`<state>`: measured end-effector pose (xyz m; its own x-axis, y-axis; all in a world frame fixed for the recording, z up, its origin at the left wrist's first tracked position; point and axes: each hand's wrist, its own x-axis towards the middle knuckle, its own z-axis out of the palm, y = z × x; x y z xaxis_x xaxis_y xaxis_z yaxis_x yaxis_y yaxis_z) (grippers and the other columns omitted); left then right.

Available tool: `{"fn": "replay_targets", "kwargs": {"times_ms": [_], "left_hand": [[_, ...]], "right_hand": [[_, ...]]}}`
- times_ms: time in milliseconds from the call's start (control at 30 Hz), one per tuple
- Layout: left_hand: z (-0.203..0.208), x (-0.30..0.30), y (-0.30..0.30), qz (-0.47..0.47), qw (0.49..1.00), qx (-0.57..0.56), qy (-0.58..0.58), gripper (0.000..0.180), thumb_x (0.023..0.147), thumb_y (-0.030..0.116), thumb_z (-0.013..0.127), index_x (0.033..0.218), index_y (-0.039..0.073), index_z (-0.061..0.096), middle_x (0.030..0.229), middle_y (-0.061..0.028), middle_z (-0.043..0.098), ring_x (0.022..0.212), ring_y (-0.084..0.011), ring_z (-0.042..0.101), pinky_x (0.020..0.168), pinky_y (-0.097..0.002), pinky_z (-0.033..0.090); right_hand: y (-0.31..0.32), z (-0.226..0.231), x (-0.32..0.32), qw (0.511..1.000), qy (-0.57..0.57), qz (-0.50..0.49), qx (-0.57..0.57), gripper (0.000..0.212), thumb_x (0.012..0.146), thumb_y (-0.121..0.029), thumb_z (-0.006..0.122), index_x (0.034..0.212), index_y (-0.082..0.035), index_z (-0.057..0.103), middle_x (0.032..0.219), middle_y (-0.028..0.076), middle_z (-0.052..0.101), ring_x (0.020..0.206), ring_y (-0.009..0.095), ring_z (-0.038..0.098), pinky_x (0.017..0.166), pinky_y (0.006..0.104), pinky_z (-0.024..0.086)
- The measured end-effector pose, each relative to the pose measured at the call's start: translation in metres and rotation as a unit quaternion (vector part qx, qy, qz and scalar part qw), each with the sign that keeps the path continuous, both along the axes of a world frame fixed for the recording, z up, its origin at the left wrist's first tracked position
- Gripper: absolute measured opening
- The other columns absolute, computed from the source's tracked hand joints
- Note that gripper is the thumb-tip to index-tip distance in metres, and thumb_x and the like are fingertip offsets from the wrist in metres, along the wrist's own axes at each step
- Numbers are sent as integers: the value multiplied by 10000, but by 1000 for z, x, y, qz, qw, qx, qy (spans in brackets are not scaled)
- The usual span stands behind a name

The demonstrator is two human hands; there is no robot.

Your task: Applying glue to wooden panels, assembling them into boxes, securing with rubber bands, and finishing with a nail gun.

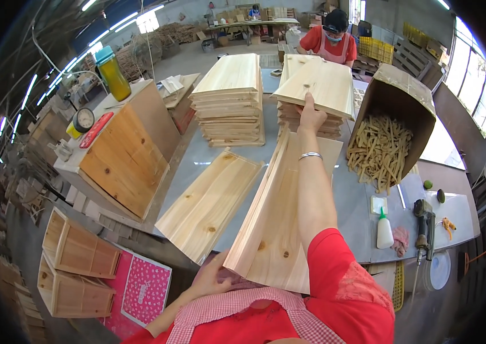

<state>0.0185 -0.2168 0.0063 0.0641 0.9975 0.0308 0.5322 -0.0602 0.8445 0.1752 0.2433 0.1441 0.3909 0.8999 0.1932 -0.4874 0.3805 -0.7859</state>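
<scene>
My right hand [313, 116] reaches forward and grips the near edge of a pale wooden board [324, 86], thumb on top. That board lies at an angle over the right-hand stack. Close to my body, my left hand [211, 279] holds the lower left corner of some long wooden boards [271, 229], its fingers partly hidden by them. These boards lean from the table edge toward the stack, some turned on edge. Left of them a single knotty board [211, 200] lies flat on the grey table [197, 166].
A tall stack of boards [227, 109] stands left of the right-hand one. At right are a tipped cardboard box [420, 109] of wood strips, a glue bottle [384, 229] and an air tool [423, 226]. A wooden cabinet [125, 160] stands left. A co-worker [334, 43] sits across.
</scene>
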Motion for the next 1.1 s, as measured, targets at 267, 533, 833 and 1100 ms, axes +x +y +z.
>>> {"fn": "replay_targets", "kwargs": {"times_ms": [267,533,833,1100], "left_hand": [[38,-43,86,66,978,26,-194,710,874,-1,570,1533,56,311,1532,-106,393,1303,-250,523,1036,-353,445],[111,-24,270,24,980,1,-197,582,970,381,612,1474,137,450,1448,-62,506,1273,-232,530,958,-430,495],[110,45,402,-7,997,82,1,533,923,379,628,1378,109,563,1296,-122,609,1088,-291,611,842,-452,553],[97,52,461,-72,986,-8,152,525,914,365,606,1394,156,558,1273,-162,627,986,-361,674,673,-532,602]], "right_hand": [[-114,12,72,975,-137,-135,113,317,855,-109,672,1033,150,634,1025,118,670,927,241,641,870,363,498],[-327,-81,215,944,-264,-190,61,432,900,-145,718,1248,64,570,1248,163,611,1095,236,606,937,363,505],[-443,-123,251,892,-391,-193,-122,501,900,-76,703,1303,108,470,1264,177,581,1091,245,600,944,379,504],[-428,-131,244,891,-426,-86,-132,231,900,-41,703,1084,81,635,1053,113,670,946,181,631,856,331,510]]}}
